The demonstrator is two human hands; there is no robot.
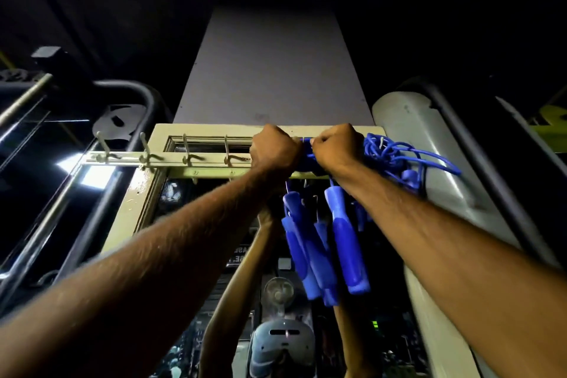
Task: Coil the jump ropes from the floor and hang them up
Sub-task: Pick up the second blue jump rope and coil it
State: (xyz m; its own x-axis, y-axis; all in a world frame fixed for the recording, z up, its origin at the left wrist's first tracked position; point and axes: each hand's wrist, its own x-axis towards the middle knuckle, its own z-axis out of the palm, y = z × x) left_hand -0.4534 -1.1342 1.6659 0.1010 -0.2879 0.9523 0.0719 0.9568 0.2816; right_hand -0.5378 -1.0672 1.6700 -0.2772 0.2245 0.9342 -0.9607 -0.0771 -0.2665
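Dark tubular machine frame [144, 120] is standing at the far left. The hook rail [171, 160] is running across the top edge of the mirror frame [144, 193], with four hooks [186, 150] on its left portion carrying nothing. At the rail's right end, the left hand [276, 147] is gripping the blue jump ropes [389, 147], fingers curled tight around the bundle. Just beside it, the right hand [336, 146] is clamping the same bundle, thumb pinching a strand. Rope handles [346, 242] are hanging below the rail between the forearms; loose coils are bunching right of the right hand, against a white column [408, 132].
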